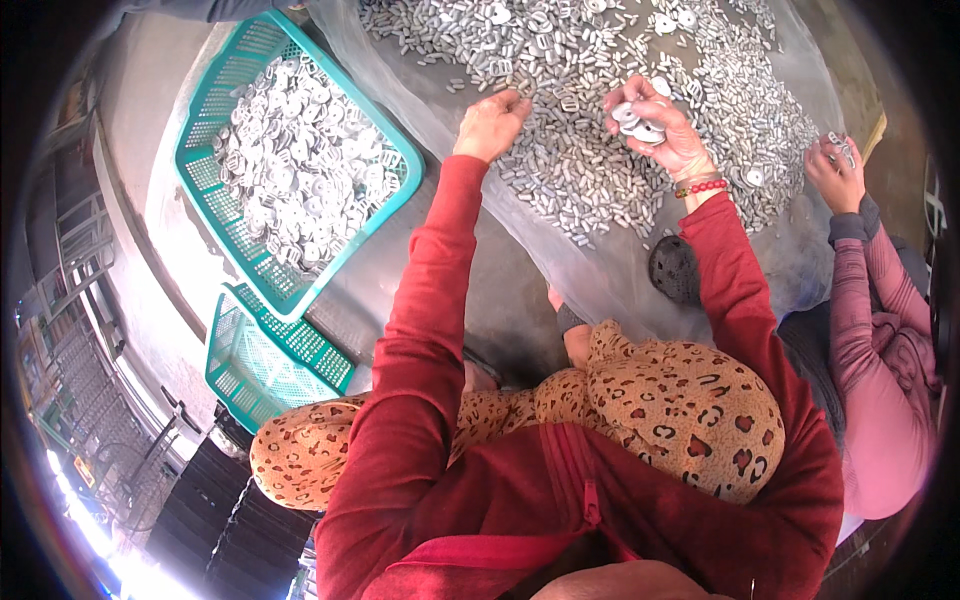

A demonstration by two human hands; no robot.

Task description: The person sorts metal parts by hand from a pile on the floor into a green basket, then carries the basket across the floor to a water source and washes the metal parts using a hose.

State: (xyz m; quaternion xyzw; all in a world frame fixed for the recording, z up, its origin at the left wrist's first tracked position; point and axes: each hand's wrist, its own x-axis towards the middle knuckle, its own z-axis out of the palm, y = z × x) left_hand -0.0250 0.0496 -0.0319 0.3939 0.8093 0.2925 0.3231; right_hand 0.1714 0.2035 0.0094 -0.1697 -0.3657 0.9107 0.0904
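Note:
My right hand (662,128), with a red bead bracelet at the wrist, is closed round several round silver-grey metal discs (640,122) with holes in them. It hovers over a wide spread of small grey metal pellets (590,170). My left hand (490,127) is at the left edge of the pellets, back upward, its fingers curled together. Whatever those fingers hold, if anything, is hidden. Left of it stands a green plastic basket (405,160) filled with similar discs and slotted metal pieces (290,170). More discs (675,20) lie scattered among the pellets.
A clear plastic sheet (530,245) lies under the pellets. A second green basket (225,350) stands nearer, partly beneath the full one. A dark round object (674,270) lies by my right forearm. At right, a co-worker's hand (838,172) holds metal pieces.

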